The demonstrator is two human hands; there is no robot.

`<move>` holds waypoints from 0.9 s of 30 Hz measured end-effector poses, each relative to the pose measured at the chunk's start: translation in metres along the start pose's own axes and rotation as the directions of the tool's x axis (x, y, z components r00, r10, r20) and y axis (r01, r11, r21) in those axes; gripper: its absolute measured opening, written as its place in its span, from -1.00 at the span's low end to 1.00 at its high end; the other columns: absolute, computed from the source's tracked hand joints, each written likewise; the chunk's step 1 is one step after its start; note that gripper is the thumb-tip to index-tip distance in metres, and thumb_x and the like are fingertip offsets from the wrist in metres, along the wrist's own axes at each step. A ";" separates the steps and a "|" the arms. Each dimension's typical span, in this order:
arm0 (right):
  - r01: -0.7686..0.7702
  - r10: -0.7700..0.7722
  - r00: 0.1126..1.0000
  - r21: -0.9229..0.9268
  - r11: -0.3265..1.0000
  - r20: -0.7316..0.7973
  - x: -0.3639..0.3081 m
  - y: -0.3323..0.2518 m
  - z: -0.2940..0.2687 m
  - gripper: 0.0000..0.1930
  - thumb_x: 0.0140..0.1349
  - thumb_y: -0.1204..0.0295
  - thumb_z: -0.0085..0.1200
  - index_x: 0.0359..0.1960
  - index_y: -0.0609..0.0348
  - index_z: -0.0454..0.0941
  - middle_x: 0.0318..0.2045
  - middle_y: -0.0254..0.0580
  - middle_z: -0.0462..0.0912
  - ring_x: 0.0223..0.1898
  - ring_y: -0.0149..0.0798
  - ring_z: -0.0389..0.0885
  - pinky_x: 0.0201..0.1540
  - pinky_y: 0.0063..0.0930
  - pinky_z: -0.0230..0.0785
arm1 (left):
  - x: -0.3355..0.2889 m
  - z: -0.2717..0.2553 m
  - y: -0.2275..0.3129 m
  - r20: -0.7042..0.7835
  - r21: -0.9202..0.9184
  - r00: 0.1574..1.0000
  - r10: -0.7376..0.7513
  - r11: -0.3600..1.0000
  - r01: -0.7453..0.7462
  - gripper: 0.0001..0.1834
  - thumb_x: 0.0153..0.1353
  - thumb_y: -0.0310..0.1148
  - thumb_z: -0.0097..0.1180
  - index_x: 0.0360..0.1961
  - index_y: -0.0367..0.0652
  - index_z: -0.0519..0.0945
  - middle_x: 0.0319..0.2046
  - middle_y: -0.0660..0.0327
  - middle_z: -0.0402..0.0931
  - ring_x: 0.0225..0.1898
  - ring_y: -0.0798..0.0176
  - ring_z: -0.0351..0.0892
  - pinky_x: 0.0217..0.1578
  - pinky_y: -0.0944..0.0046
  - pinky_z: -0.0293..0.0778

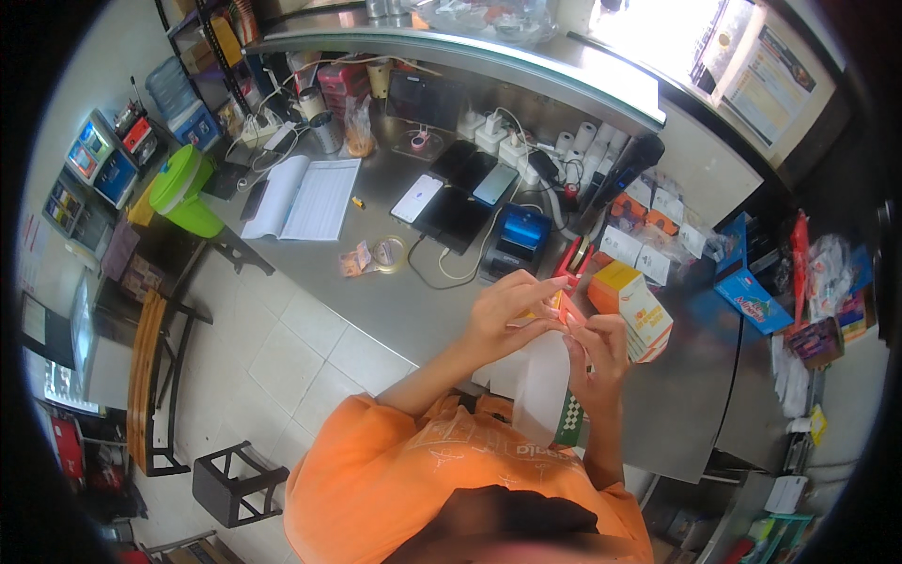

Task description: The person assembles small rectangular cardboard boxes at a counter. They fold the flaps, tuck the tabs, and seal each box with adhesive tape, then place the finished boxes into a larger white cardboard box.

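In front of my chest, both hands meet over a small orange-red folded piece [566, 307], which looks like paper or a thin packet; its exact kind is unclear. My left hand [507, 315] pinches it from the left, fingertips and thumb closed near its edge. From the right, my right hand [598, 350] has its fingers bent onto the same piece. A white box with a green patterned side [545, 390] lies below my hands, against my orange shirt. Just beyond my right hand, a yellow, orange and white carton [634, 305] stands on the metal table [376, 305].
A red tape dispenser [575, 256] and a blue-black device [519, 240] sit beyond my hands. Several phones, including a white one [416, 198], lie farther back. An open notebook [305, 197] and a tape roll [389, 253] are to the left. A blue box [752, 282] stands right.
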State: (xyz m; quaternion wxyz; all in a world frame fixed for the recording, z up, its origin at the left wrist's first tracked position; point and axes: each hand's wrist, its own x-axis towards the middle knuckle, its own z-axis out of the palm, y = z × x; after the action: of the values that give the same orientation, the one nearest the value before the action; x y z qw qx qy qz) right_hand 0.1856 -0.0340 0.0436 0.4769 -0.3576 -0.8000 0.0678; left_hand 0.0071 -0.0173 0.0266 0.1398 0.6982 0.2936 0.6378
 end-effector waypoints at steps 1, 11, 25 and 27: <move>-0.020 0.020 1.000 -0.003 1.000 0.010 -0.002 0.001 0.001 -0.87 0.06 0.63 0.20 -0.32 0.31 0.60 -0.34 -0.13 0.47 -0.39 -0.16 0.54 -0.35 -0.35 0.39 | -0.001 0.002 0.001 -0.001 -0.044 0.997 -0.074 0.996 0.074 -0.38 -0.15 -0.54 0.43 0.06 -0.20 0.62 -0.31 0.23 0.63 -0.36 0.20 0.54 -0.34 0.27 0.51; -0.639 0.634 0.721 0.084 0.764 -0.279 -0.015 0.083 -0.022 -0.71 0.37 0.44 0.03 0.02 0.38 0.51 -0.10 -0.02 0.63 -0.06 -0.28 0.57 -0.04 -0.42 0.40 | -0.001 -0.011 -0.009 0.418 0.120 0.902 0.113 0.977 -0.178 -0.63 0.05 -0.54 0.15 -0.08 -0.07 0.72 -0.11 0.40 0.68 0.04 0.27 0.59 0.42 -0.06 0.11; -0.472 0.284 0.763 0.201 0.858 0.580 -0.012 0.041 -0.028 -0.49 0.25 0.18 0.20 0.12 0.28 0.54 -0.07 -0.12 0.69 -0.16 -0.15 0.64 0.01 -0.29 0.40 | -0.013 -0.018 -0.020 0.335 0.216 0.842 -0.422 0.905 0.367 -0.68 0.18 -0.30 0.25 -0.10 -0.26 0.63 -0.32 -0.01 0.65 -0.20 -0.05 0.63 0.04 0.10 0.46; -0.543 0.333 0.760 0.264 0.798 0.558 -0.009 0.041 -0.024 -0.52 0.17 0.25 0.28 0.07 0.27 0.60 -0.03 -0.06 0.68 -0.11 -0.13 0.65 0.05 -0.28 0.40 | -0.017 -0.019 -0.021 0.413 0.193 0.686 -0.599 0.793 0.577 -0.62 0.16 -0.31 0.26 -0.01 -0.24 0.61 -0.25 -0.03 0.67 -0.17 -0.03 0.65 -0.10 0.18 0.53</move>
State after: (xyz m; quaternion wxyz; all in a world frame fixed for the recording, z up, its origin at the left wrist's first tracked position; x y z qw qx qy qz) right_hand 0.2288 -0.0149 0.0316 0.2945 -0.4014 -0.7512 0.4334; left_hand -0.0167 -0.0146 0.0038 0.3846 0.6987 0.4758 0.3708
